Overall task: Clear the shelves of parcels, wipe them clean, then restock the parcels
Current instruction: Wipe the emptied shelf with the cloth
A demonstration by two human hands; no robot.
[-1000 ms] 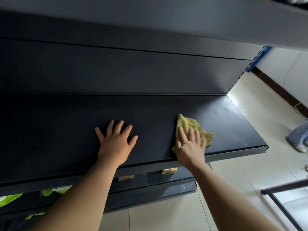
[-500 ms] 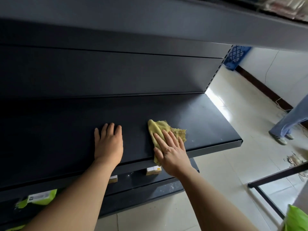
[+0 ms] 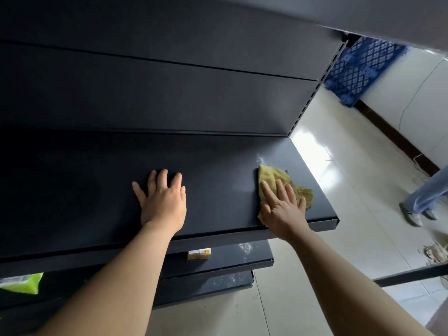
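Plainly, the wiping step is in hand. In the head view the right hand (image 3: pixel 282 209) presses flat, fingers straight, on the yellow cloth (image 3: pixel 274 177) near the right end of the bare dark shelf (image 3: pixel 218 166). The left hand (image 3: pixel 162 202) rests spread on the same shelf, holding nothing. A pale patch (image 3: pixel 260 157), perhaps dust, lies just beyond the cloth, so the next stroke should push there. A small box (image 3: pixel 199 253) and a green parcel (image 3: pixel 21 282) sit on lower shelves.

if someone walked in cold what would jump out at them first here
The crumpled yellow-green cloth stands out against the dark grey metal shelf, pressed flat under the right hand near the shelf's right end. The left hand rests flat mid-shelf, and a blue plastic lattice crate shows at top right.
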